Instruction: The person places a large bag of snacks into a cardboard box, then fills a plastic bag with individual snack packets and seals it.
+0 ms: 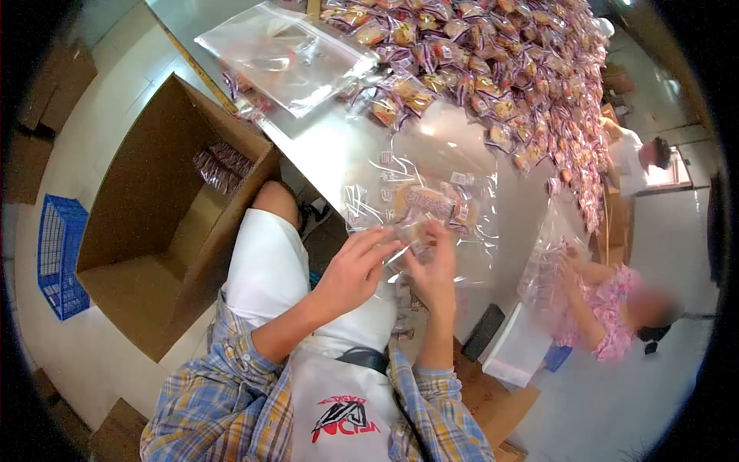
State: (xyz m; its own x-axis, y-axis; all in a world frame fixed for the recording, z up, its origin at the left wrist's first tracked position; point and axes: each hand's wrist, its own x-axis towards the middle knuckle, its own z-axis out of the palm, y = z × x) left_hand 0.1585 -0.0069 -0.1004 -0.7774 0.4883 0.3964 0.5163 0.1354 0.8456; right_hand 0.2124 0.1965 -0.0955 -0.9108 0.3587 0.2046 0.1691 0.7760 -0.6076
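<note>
both hands [352, 271] grasp a clear bag [479, 248], wrapped snacks [500, 73] heaped beyond, open carton [135, 196] leftward.

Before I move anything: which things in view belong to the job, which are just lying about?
Job:
- clear printed bag, left hand and right hand at it
- wrapped snacks showing through it
- snack pile
- spare clear bags
- probably open cardboard box, wrapped packs inside

Lying about, likely:
- blue plastic crate
- far-left cardboard boxes
</note>
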